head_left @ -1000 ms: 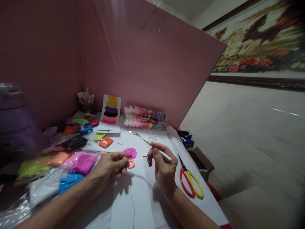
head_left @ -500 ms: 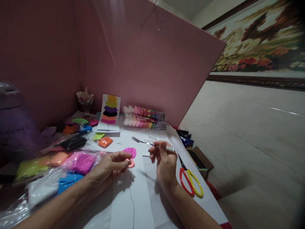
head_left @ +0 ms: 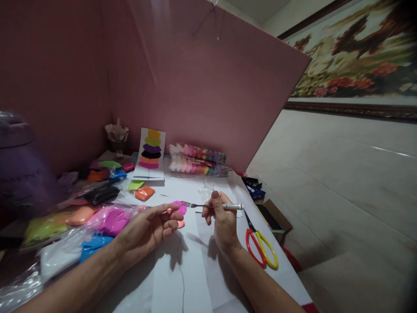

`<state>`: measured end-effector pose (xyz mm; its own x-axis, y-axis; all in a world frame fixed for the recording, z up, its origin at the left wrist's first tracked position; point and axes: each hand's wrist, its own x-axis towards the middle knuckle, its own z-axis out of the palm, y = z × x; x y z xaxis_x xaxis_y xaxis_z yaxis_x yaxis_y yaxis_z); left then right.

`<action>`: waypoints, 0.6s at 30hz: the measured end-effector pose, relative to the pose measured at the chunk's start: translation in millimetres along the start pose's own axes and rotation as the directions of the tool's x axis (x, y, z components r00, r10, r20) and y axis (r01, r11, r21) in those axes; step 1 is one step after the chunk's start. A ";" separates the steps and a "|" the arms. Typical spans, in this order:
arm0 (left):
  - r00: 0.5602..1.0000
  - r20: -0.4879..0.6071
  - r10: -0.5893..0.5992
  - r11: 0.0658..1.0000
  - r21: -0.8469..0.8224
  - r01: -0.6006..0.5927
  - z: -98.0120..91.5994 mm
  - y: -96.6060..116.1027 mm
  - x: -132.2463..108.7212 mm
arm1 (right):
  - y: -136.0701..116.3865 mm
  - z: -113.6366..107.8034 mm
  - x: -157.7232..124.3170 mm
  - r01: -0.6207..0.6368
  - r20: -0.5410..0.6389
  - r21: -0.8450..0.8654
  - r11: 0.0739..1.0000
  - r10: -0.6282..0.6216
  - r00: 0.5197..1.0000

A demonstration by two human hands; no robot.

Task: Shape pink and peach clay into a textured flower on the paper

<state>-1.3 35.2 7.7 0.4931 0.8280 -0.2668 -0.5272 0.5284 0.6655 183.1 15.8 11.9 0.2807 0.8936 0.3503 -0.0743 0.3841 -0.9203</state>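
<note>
My right hand (head_left: 224, 221) is closed around a fork (head_left: 233, 206) with a patterned pale handle, its tines pointing left. My left hand (head_left: 146, 228) is turned partly palm up with fingers loosely curled, and a small ball of peach clay (head_left: 169, 211) is held between thumb and fingers. The fork's tines are close to the left fingertips. Beneath lies a white paper strip (head_left: 192, 282) with a thin drawn line. On it are a ridged magenta clay piece (head_left: 179, 204) and a peach clay piece (head_left: 181, 224), both partly hidden by my left hand.
Scissors (head_left: 260, 248) with red and yellow handles lie right of my right hand. Bagged coloured clay (head_left: 114, 219) covers the left side. At the back are a card with coloured layers (head_left: 150, 150) and packs of clay (head_left: 198, 161). A purple container (head_left: 22, 169) stands far left.
My left hand has turned palm up and its fingers have loosened, showing the peach ball. The fork in my right hand has levelled and its tines have lowered toward the left fingers.
</note>
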 end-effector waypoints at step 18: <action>0.996 0.068 0.065 0.995 0.073 -0.070 -2.6 -3.1 1.5 | 0.0 1.5 1.1 -0.056 0.064 -0.062 0.997 0.060 0.996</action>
<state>-0.7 35.3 3.4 0.5038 0.8459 -0.1752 -0.5087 0.4544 0.7312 182.0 17.1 12.5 0.2143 0.9279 0.3050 -0.0304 0.3185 -0.9474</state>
